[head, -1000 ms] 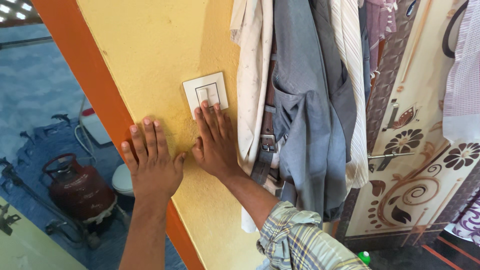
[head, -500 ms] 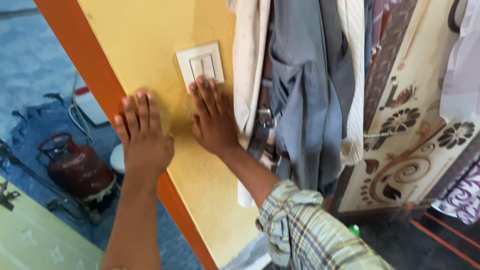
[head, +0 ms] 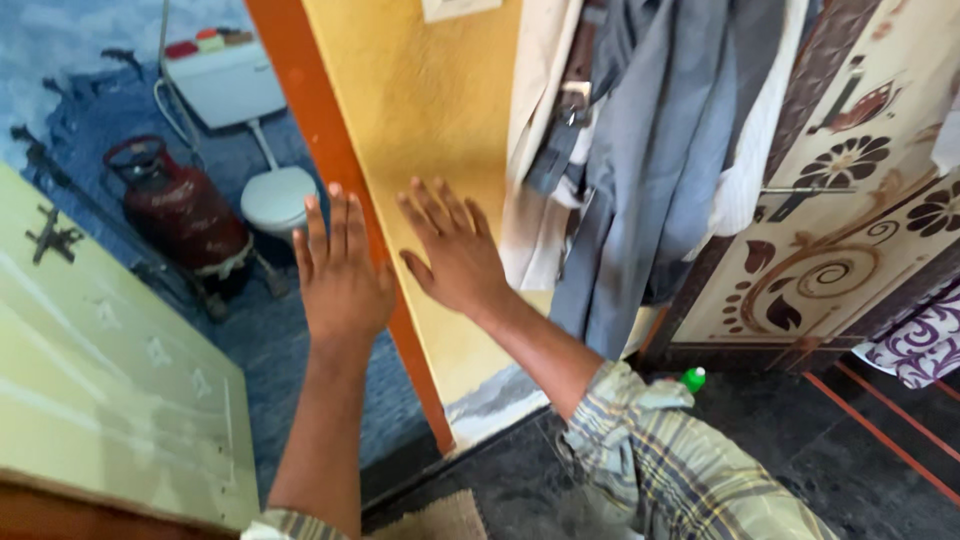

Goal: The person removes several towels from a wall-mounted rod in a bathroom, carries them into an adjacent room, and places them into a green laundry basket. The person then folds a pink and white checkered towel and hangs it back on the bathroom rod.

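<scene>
Left hand (head: 340, 275), right hand (head: 455, 250): flat, fingers spread.

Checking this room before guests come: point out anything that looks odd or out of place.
A red gas cylinder stands on the blue floor right beside the white toilet, an unusual spot for it. Low on the yellow wall, near the floor, the paint has worn off to a grey patch. Nothing looks spilled.

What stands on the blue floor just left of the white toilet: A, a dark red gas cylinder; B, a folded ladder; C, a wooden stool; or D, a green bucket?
A: a dark red gas cylinder stands on the blue floor beside the white toilet, beyond the left hand.
</scene>
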